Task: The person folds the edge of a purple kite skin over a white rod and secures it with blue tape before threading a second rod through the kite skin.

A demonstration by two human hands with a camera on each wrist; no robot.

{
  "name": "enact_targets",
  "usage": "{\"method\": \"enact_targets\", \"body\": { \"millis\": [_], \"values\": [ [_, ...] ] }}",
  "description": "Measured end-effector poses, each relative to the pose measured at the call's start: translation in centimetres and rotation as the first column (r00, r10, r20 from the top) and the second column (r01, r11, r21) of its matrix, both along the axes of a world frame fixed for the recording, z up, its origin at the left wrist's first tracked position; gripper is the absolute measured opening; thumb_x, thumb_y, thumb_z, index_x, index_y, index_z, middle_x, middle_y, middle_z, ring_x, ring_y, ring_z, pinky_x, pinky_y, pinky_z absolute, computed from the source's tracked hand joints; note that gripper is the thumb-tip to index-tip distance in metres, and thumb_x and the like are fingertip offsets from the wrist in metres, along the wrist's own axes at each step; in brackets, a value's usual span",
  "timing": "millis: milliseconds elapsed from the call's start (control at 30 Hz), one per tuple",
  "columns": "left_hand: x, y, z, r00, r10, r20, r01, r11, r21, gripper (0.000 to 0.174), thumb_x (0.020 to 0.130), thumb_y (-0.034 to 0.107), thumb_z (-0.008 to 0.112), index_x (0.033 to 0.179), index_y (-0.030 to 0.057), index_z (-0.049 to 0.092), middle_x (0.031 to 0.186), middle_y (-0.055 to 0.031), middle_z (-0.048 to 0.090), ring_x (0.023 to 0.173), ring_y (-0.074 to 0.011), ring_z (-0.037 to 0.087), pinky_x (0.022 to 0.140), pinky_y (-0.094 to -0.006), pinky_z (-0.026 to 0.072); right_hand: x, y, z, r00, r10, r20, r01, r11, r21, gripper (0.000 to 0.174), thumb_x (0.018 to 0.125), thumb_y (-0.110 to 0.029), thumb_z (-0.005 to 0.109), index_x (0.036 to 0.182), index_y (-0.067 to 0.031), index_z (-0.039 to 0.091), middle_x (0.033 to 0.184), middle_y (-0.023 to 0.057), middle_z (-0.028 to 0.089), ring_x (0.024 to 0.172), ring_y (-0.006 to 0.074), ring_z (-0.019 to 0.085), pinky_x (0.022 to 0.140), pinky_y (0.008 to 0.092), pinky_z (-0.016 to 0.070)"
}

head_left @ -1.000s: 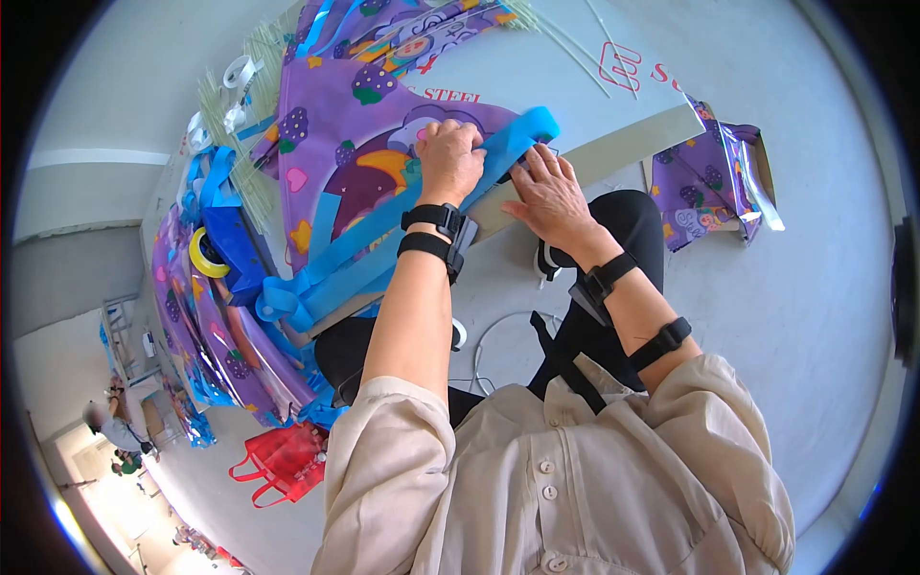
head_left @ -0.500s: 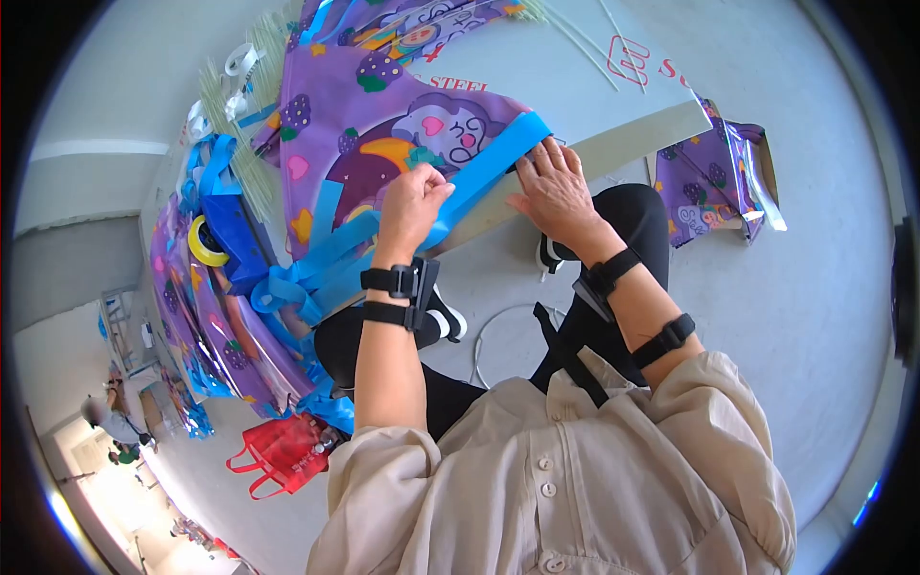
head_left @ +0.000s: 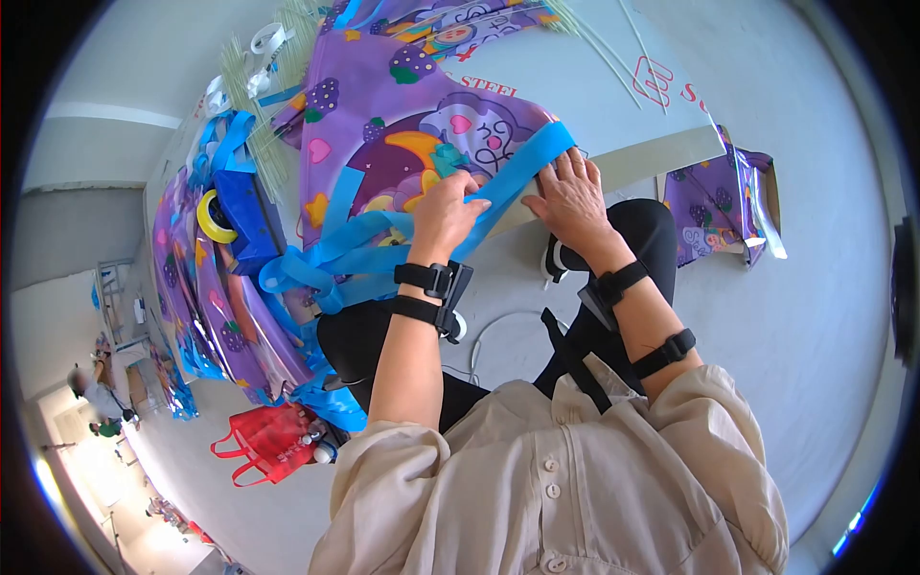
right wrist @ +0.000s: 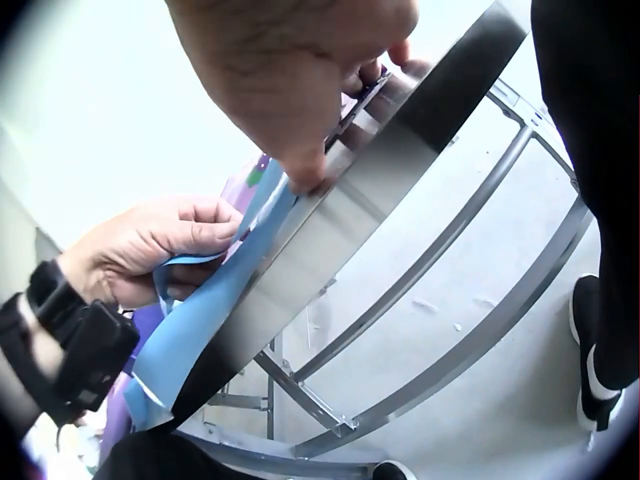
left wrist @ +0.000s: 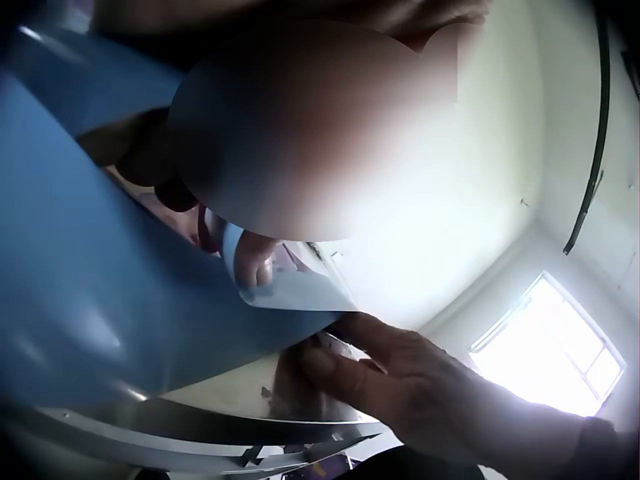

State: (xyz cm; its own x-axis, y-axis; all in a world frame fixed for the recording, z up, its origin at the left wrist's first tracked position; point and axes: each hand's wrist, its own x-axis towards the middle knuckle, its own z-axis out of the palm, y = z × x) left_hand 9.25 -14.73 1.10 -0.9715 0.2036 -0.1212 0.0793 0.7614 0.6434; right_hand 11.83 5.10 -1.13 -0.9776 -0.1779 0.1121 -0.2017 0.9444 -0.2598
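Observation:
A long blue plastic strip (head_left: pixel 517 171) runs slantwise along the near edge of a purple printed sheet (head_left: pixel 335 105), which lies on a pale board. My left hand (head_left: pixel 443 222) pinches the strip's edge between thumb and fingers, as the right wrist view shows from the side of the left hand (right wrist: pixel 150 245). Farther along, my right hand (head_left: pixel 572 201) rests with straight fingers at the strip's far end, by the table edge. Its thumb, in the right wrist view, presses near the metal rim (right wrist: pixel 330 225). A blurred patch hides much of the left wrist view.
To the left stand a blue tape dispenser (head_left: pixel 247 220) with a yellow roll (head_left: pixel 216 216) and a pile of purple sheets (head_left: pixel 196 297). A red bag (head_left: pixel 264 441) sits on the floor. More purple sheets (head_left: pixel 714 206) lie in a box at right. Thin pale sticks (head_left: pixel 244 105) lie at the back left.
My left hand has drawn back from the strip's far end toward my body. The raised loop at that end now lies flat, while my right hand stays beside it.

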Motion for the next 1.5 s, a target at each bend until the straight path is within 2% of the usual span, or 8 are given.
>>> {"method": "enact_targets", "body": {
  "millis": [167,233,300,433,567,800,1367,1500],
  "values": [
    [0.1,0.8,-1.5,0.999,-0.041,0.020,0.043,0.996,-0.081,0.015,0.072,0.015,0.072,0.078,0.0062,0.061,0.077,-0.0117,0.064,0.073,-0.0318,0.062,0.064,-0.0391,0.0473,-0.1,1.9,1.6,0.996,0.083,-0.017,-0.084,0.993,-0.080,0.039,0.079,-0.019,0.066,0.114,-0.0061,0.057,0.129,0.0173,0.049,0.125,0.0357,0.042,0.101,0.0446,0.0363],
    [0.7,0.8,-1.8,0.994,-0.026,-0.104,0.018,0.997,-0.070,0.015,0.071,0.016,0.072,0.078,0.0097,0.060,0.075,-0.0108,0.062,0.073,-0.0326,0.061,0.062,-0.0411,0.0459,-0.9,3.1,4.1,0.938,0.192,0.289,-0.184,0.981,-0.053,0.020,0.077,-0.008,0.063,0.097,-0.0068,0.062,0.114,0.0131,0.058,0.111,0.0324,0.053,0.089,0.0386,0.0464],
    [0.8,0.6,-1.7,0.992,0.008,-0.123,-0.017,0.997,-0.075,0.015,0.073,0.017,0.071,0.079,0.0112,0.059,0.073,-0.0102,0.062,0.072,-0.0335,0.061,0.060,-0.0428,0.0446,-1.6,3.8,3.9,0.998,0.023,0.052,-0.010,0.969,-0.247,0.018,0.075,-0.003,0.060,0.091,-0.0078,0.064,0.105,0.0100,0.062,0.099,0.0303,0.059,0.079,0.0356,0.0509],
    [0.9,0.7,-2.1,0.994,0.002,-0.109,-0.005,0.999,-0.032,0.017,0.074,0.020,0.070,0.077,0.0106,0.056,0.069,-0.0099,0.060,0.069,-0.0334,0.060,0.057,-0.0439,0.0423,-6.6,3.4,4.5,0.915,0.334,-0.224,-0.383,0.894,-0.232,0.033,0.070,-0.003,0.063,0.103,-0.0053,0.064,0.101,0.0065,0.064,0.103,0.0268,0.055,0.088,0.0396,0.0451],
    [1.0,0.6,-2.1,0.994,0.006,-0.109,-0.008,1.000,-0.021,0.017,0.075,0.020,0.070,0.077,0.0102,0.057,0.069,-0.0098,0.060,0.068,-0.0330,0.060,0.057,-0.0437,0.0426,-10.0,3.4,5.3,0.850,0.427,0.309,-0.405,0.904,-0.135,0.047,0.060,-0.005,0.074,0.106,-0.0079,0.065,0.102,0.0056,0.063,0.099,0.0261,0.053,0.088,0.0384,0.0452],
    [1.6,0.6,-2.4,0.992,0.025,-0.128,-0.028,0.999,-0.020,0.018,0.075,0.019,0.070,0.081,0.0085,0.057,0.072,-0.0096,0.061,0.070,-0.0319,0.061,0.059,-0.0426,0.0443,-13.4,3.7,5.7,0.749,0.379,0.544,-0.445,0.896,-0.011,0.032,0.052,-0.012,0.078,0.083,-0.0094,0.070,0.087,0.0080,0.067,0.087,0.0280,0.061,0.074,0.0379,0.0492],
    [8.9,-5.8,1.1,0.955,-0.022,-0.296,-0.026,0.987,-0.159,0.017,0.081,0.013,0.065,0.081,0.0017,0.053,0.074,-0.0164,0.059,0.068,-0.0359,0.057,0.059,-0.0427,0.0429,-13.5,6.0,2.2,0.769,0.478,0.423,-0.387,0.876,-0.287,0.015,0.069,-0.008,0.068,0.081,-0.0004,0.068,0.074,0.0075,0.062,0.073,0.0219,0.057,0.068,0.0341,0.0460],
    [10.3,-4.9,0.3,0.999,-0.024,0.021,0.028,0.980,-0.196,0.019,0.082,0.017,0.066,0.079,0.0034,0.053,0.070,-0.0185,0.059,0.067,-0.0395,0.057,0.058,-0.0460,0.0432,-13.6,6.3,1.6,0.765,0.503,0.402,-0.429,0.864,-0.266,0.017,0.067,-0.008,0.068,0.084,-0.0013,0.068,0.076,0.0082,0.062,0.073,0.0225,0.057,0.069,0.0346,0.0460]
  ]
}}
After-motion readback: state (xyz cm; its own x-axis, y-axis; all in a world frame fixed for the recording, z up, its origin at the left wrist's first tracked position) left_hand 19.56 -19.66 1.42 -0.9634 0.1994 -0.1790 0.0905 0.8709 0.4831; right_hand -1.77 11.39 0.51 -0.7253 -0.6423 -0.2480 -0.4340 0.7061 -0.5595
